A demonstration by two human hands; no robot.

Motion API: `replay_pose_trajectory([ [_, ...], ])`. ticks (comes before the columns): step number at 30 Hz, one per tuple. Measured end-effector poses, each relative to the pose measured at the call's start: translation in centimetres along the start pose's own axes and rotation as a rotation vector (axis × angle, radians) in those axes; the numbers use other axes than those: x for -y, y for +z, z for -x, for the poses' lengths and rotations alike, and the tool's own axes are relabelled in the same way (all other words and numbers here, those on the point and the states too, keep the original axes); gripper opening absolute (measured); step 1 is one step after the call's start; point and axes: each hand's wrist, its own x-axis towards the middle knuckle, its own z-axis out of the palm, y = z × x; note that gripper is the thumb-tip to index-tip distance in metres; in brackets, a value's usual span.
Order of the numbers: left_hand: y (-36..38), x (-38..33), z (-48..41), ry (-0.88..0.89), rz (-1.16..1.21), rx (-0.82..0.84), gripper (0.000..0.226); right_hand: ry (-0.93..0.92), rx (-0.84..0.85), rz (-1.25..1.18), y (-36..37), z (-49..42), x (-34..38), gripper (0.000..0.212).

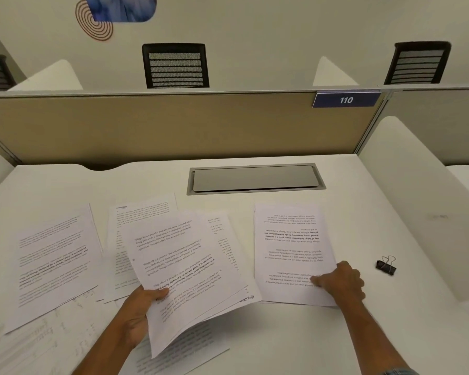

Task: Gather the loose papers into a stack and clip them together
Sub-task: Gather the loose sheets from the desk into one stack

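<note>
**Loose sheets part-gathered; clip not yet taken up**

Nearest the person, a printed sheet (184,355) lies flat at the bench's front edge, partly covered by what the left hand holds. More sheets with faint markings (38,339) lie at the lower left.

The left hand (140,315) pinches a small sheaf of papers (179,269) at its lower left corner, thumb on top and fingers beneath. The sheaf is lifted off the bench and sags away from the grip. It is judged light and limp; a one-corner hold lets the sheets fan and slide over each other, so support under the middle or a grip along a long edge would control it better.

The right hand (341,284) rests on the lower right corner of a separate pile (290,253), fingers curled and thumb on the top sheet. Whether it is pinching or only pressing cannot be told. That pile lies flat with its print upside down to the person, so it may want turning before merging.

Further left, one sheet (54,255) lies alone, and others (141,212) lie behind the held sheaf.

The black binder clip (386,266) sits well to the right of the pile, untouched. It is judged small, rigid and stiffly sprung; its wire handles are the place to squeeze.

The white bench (255,334) looks smooth, so flat sheets may be awkward to lift by an edge. Beyond lies a cable hatch (255,178).
</note>
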Motion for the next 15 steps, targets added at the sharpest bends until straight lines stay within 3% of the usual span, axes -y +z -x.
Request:
replay_pose_trajectory([
  [8, 0.7, -0.2, 1.2, -0.007, 0.026, 0.031, 0.033, -0.059, 0.020, -0.069, -0.2, -0.1, -0.2, 0.076],
  [13, 1.0, -0.4, 1.6, 0.016, 0.009, 0.026, 0.032, -0.093, 0.013, -0.062, 0.2, 0.1, -0.3, 0.050],
  [15, 1.0, -0.4, 1.7, 0.022, 0.011, 0.016, 0.033, -0.122, -0.034, -0.099, 0.3, 0.7, -0.4, 0.029],
])
